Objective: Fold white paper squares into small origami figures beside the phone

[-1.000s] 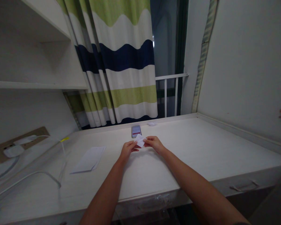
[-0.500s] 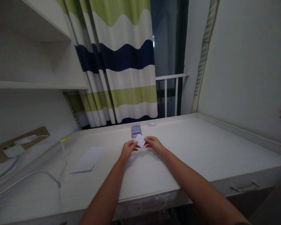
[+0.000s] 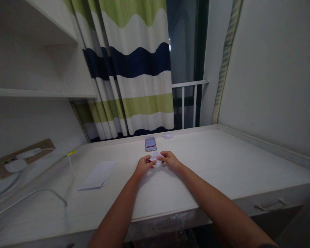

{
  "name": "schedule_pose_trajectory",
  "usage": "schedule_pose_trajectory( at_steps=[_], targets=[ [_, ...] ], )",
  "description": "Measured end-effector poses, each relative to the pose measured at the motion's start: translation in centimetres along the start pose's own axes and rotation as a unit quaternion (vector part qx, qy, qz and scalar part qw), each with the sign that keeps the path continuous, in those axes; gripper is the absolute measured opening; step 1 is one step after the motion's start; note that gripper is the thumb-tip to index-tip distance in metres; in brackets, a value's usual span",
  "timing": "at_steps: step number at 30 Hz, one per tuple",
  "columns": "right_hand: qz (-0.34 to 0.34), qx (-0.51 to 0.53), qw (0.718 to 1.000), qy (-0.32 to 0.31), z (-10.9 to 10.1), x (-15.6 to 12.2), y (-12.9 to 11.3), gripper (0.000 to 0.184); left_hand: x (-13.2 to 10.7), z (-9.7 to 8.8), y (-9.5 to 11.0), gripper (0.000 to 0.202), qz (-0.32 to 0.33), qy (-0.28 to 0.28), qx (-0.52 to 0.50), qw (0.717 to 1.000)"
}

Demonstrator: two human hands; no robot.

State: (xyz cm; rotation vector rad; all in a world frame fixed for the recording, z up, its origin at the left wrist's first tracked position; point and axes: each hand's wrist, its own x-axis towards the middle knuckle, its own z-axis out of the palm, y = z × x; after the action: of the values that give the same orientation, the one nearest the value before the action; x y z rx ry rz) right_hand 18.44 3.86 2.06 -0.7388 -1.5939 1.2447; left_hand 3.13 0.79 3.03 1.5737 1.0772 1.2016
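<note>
While a lit rectangular phone (image 3: 151,144) lies just beyond, the left hand (image 3: 143,166) and right hand (image 3: 171,160) pinch small folded white paper (image 3: 155,156).

Apparently white paper (image 3: 156,156), striped navy-green curtain (image 3: 142,65)

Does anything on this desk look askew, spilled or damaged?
The paper sheets at left on the desk look slightly askew: their edges don't line up. I see no spill, and the white paper held between left hand and right hand shows no clear damage.
</note>
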Motion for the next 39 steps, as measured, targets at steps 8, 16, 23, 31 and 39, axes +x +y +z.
schedule_pose_trajectory(
  at_steps=[8,16,23,31,39],
  targets=[
    [-0.055,0.019,0.998,0.022,0.3,-0.36,-0.87,0.038,0.32,-0.54,-0.23,0.031,-0.018,0.042,-0.05,0.998],
    [-0.075,-0.01,0.997,0.019,0.22,-0.24,-0.61,0.02,0.17,-0.26,-0.19,0.053,0.023,0.043,-0.074,0.996],
    [-0.05,-0.013,0.999,0.007,0.07,0.08,-0.18,0.023,0.25,-0.52,-0.09,0.029,0.054,0.035,-0.014,0.998],
    [-0.022,-0.027,0.999,0.034,-0.06,-0.09,-0.43,0.034,0.37,-0.79,-0.2,0.032,0.048,0.068,-0.001,0.997],
    [-0.018,-0.042,0.997,0.056,-0.12,-0.05,-0.4,0.037,0.04,-0.44,0.49,0.038,0.048,0.097,-0.011,0.994]
  ],
)
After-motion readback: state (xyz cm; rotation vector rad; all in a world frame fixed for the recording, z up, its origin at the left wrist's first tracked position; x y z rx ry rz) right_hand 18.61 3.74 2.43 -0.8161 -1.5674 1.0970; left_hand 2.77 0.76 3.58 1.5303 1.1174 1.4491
